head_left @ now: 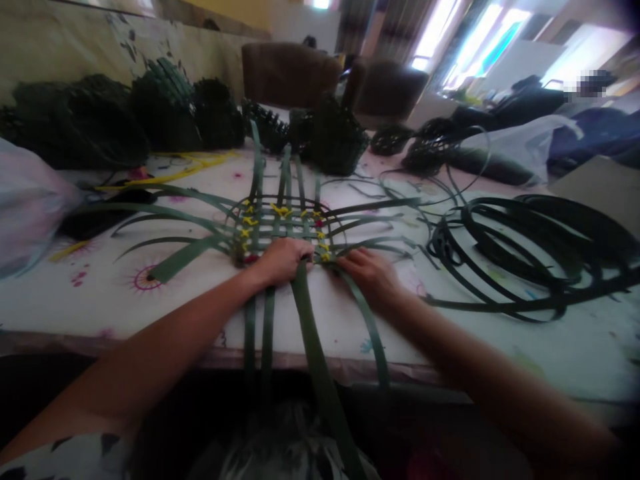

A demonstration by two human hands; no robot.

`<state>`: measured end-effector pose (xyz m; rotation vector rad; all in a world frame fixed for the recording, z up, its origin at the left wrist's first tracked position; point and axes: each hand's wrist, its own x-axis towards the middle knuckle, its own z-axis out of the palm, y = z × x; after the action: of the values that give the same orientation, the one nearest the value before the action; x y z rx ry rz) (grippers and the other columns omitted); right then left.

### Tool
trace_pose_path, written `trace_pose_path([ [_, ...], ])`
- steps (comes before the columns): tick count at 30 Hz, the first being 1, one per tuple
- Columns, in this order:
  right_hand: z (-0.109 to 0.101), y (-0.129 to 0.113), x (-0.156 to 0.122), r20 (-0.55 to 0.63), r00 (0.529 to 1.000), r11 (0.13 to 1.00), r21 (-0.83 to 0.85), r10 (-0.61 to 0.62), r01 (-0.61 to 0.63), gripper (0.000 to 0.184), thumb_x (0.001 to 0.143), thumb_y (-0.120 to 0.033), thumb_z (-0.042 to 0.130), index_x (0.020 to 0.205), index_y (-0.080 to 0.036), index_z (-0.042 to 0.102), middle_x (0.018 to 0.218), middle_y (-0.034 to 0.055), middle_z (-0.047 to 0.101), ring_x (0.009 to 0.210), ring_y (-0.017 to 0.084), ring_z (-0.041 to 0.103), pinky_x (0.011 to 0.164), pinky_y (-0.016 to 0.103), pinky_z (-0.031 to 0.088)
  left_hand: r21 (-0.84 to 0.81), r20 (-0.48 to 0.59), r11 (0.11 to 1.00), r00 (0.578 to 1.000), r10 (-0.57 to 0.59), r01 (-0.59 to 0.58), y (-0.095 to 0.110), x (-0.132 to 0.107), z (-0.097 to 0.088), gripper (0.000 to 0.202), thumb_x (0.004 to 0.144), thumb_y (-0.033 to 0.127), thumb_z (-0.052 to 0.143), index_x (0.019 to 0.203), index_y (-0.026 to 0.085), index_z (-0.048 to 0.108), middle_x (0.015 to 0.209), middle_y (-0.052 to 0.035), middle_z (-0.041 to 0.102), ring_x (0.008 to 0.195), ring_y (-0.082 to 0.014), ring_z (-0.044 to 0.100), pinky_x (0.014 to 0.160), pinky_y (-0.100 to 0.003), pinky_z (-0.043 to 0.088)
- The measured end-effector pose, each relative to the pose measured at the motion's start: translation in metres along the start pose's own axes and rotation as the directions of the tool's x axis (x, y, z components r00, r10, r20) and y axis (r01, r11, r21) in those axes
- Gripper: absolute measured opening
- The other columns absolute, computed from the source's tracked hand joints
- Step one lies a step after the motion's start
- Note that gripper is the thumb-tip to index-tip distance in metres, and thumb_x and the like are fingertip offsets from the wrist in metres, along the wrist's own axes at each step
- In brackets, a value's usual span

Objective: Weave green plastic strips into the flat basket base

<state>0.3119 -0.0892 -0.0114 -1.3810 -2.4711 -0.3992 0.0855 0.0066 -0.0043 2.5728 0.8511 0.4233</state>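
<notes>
— So, biggest first: we have the counter under its flowered cloth, and a row of dark finished baskets lined up along the far edge.

— Right. To our right lies the coil of dark strapping, loose loops resting on the cloth, well apart from our hands.

— Then the mat, the woven square in the middle of the counter, with green strips fanning out from every side and several hanging over the near edge toward us. Small yellow ties mark the crossings.

— And our hands are both at its near edge. Our left hand is curled, knuckles up, pressing on the weave where a broad strip leaves it. Whether the fingers actually pinch that strip, we cannot tell.

— Our right hand lies flatter, fingers stretched toward the corner beside the last yellow tie, touching the strips there; it does not look clenched round anything.

— We would judge we are tightening the base's near row, holding the crossings snug.

— Then the next move seems to call for keeping the left hand as the anchor while the right draws a strip close, without dragging the ties askew.
</notes>
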Motion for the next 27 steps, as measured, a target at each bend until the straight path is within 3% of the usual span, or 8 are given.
trace_pose_path([
  [6,0.007,0.007,0.01,0.077,0.997,0.98,0.196,-0.032,0.016,0.022,0.091,-0.009,0.044,0.08,-0.016,0.061,0.086,0.0076,0.057,0.08,0.018,0.049,0.069,0.03,0.039,-0.021,0.008,1.0,1.0,0.013,-0.013,-0.002,-0.001,-0.001,0.006,0.08,0.019,0.064,0.076,0.018,0.068,0.081,-0.001,0.068,0.076,-0.0153,0.058,0.067,-0.025,0.038],
  [12,0.001,0.009,0.015,0.168,0.986,0.963,0.267,0.001,-0.047,0.025,0.096,-0.013,0.043,0.094,-0.016,0.068,0.09,0.0064,0.06,0.08,0.016,0.052,0.071,0.027,0.04,0.005,-0.016,1.0,1.0,-0.019,0.019,-0.001,-0.001,0.0,0.007,0.079,0.021,0.064,0.075,0.017,0.068,0.079,-0.0014,0.069,0.073,-0.0152,0.058,0.064,-0.025,0.036],
  [16,0.001,0.006,0.019,0.166,0.986,0.983,0.18,-0.01,-0.02,0.025,0.095,-0.011,0.044,0.088,-0.015,0.068,0.082,0.0048,0.058,0.072,0.014,0.048,0.063,0.026,0.033,0.009,0.004,1.0,1.0,-0.027,0.027,-0.002,-0.002,0.0,0.007,0.079,0.022,0.064,0.076,0.018,0.069,0.08,-0.0021,0.07,0.074,-0.016,0.059,0.064,-0.025,0.037],
  [19,0.005,0.006,0.02,0.16,0.986,0.975,0.221,-0.038,0.002,0.021,0.091,-0.009,0.048,0.088,-0.015,0.067,0.084,0.0055,0.058,0.072,0.015,0.05,0.062,0.026,0.033,0.011,0.009,0.999,0.999,-0.032,0.032,-0.003,-0.001,0.001,0.008,0.079,0.023,0.065,0.077,0.018,0.07,0.081,-0.0023,0.07,0.076,-0.0166,0.061,0.066,-0.025,0.039],
  [24,0.01,0.007,0.018,0.125,0.992,0.956,0.291,-0.019,-0.019,0.022,0.087,-0.009,0.049,0.094,-0.016,0.069,0.086,0.0062,0.061,0.07,0.015,0.054,0.062,0.026,0.037,0.015,0.102,0.998,0.993,-0.066,0.065,0.004,0.002,-0.009,0.013,0.079,0.016,0.063,0.088,0.016,0.073,0.091,-0.0046,0.072,0.084,-0.0183,0.064,0.074,-0.025,0.047],
  [27,0.012,0.006,0.017,0.084,0.996,0.937,0.348,-0.024,-0.007,0.025,0.087,-0.011,0.048,0.097,-0.018,0.07,0.089,0.0069,0.064,0.076,0.018,0.059,0.067,0.028,0.043,-0.004,0.121,1.0,0.993,-0.015,0.016,0.016,-0.012,-0.024,0.026,0.082,0.011,0.06,0.104,0.015,0.073,0.108,-0.0082,0.071,0.099,-0.0201,0.065,0.089,-0.028,0.05],
])
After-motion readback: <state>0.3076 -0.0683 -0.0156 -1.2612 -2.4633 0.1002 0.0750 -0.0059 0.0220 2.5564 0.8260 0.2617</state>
